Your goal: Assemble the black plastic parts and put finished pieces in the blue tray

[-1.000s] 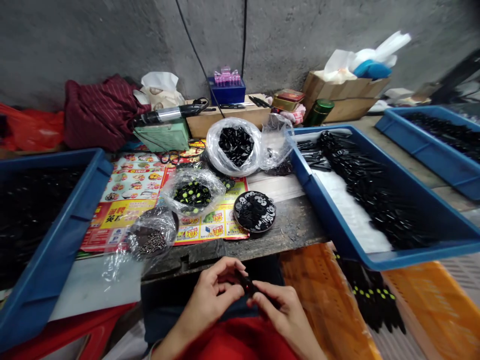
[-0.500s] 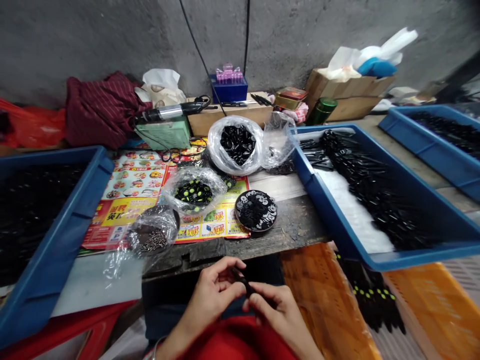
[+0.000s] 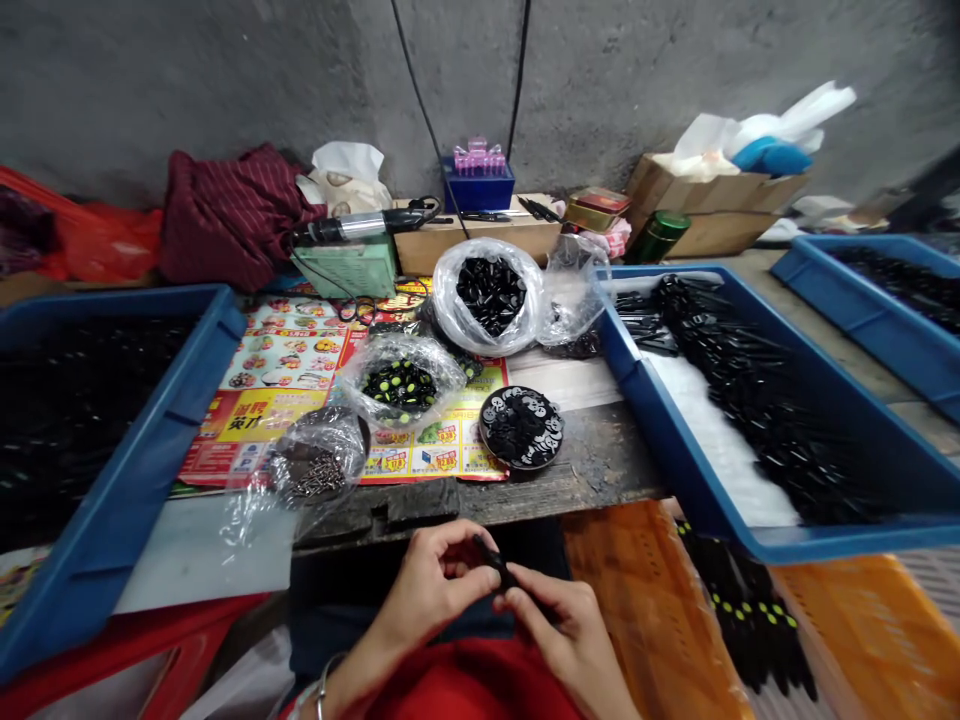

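Low in the view, over my lap, both hands meet on one small black plastic part (image 3: 499,568). My left hand (image 3: 435,585) pinches its upper end with curled fingers. My right hand (image 3: 559,625) grips its lower end, fingers closed. Just beyond them on the bench edge stand a round black dish of small black pieces (image 3: 521,427), a clear bag of screws (image 3: 315,470) and a clear bag of black parts with yellow-green dots (image 3: 401,385). A bigger bag of black parts (image 3: 491,295) sits farther back.
A blue tray (image 3: 712,500) of long black parts lies on the right, another blue tray (image 3: 135,480) on the left, a third at far right (image 3: 847,310). An orange crate (image 3: 862,640) with finished black parts sits below right. A green box, cardboard boxes and a maroon cloth line the wall.
The view has shifted slightly, so everything sits a little to the right. My hands stay together on the black part, with only small finger movements.
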### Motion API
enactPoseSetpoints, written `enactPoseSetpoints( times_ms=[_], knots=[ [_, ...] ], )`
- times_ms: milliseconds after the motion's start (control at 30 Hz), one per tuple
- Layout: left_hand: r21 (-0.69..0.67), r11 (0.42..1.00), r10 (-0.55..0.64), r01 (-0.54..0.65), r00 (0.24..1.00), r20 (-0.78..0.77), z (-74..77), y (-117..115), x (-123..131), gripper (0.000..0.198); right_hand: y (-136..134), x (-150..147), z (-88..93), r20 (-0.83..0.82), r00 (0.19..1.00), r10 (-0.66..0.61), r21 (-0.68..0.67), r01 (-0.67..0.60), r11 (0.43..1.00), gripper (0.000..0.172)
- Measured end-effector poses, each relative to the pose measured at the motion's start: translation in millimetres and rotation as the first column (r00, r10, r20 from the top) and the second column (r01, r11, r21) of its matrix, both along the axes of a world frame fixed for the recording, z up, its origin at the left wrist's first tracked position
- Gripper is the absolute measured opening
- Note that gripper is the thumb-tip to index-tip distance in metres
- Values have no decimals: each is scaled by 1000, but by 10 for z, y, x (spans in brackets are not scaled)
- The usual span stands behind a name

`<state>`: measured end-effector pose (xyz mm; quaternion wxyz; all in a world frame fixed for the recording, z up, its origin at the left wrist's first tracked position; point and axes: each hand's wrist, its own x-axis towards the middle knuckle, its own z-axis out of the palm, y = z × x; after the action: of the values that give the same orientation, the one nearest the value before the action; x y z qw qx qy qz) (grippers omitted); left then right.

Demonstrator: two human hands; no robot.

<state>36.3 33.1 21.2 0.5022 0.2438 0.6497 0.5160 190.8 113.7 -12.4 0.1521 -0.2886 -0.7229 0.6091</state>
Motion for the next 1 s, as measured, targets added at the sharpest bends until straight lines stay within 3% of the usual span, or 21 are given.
enactPoseSetpoints(
  times_ms=[133, 200, 300, 367, 467, 633, 800, 1000],
  knots=[
    [-1, 998, -67, 68, 993, -101, 82, -17, -89, 16, 53, -18, 61, 20, 996, 82, -233, -75, 970, 42],
    [-16, 984, -176, 176, 970, -166, 135, -46, -167, 16, 95, -13, 96, 9, 986, 164, -411, -146, 900, 46],
    [-43, 910, -407, 412, 872, -273, 172, -96, -256, 16, 152, 10, 121, -15, 949, 315, -575, -266, 774, 48],
    [-20, 884, -438, 467, 813, -385, 145, -117, -265, 14, 172, 26, 119, -24, 941, 337, -594, -285, 753, 49],
    [61, 911, -332, 408, 811, -481, 69, -122, -235, 13, 160, 45, 98, -16, 956, 292, -555, -252, 793, 53],
    [-14, 872, -449, 489, 790, -418, 40, -106, -236, 12, 108, 67, 39, 16, 947, 320, -594, -248, 765, 56],
    [-60, 906, -401, 419, 804, -438, 46, -125, -234, 14, 127, 54, -29, 2, 959, 285, -606, -226, 763, 55],
    [-108, 899, -424, 425, 779, -462, 88, -140, -204, 13, 108, 4, -11, -4, 965, 260, -649, -201, 734, 50]
  ],
)
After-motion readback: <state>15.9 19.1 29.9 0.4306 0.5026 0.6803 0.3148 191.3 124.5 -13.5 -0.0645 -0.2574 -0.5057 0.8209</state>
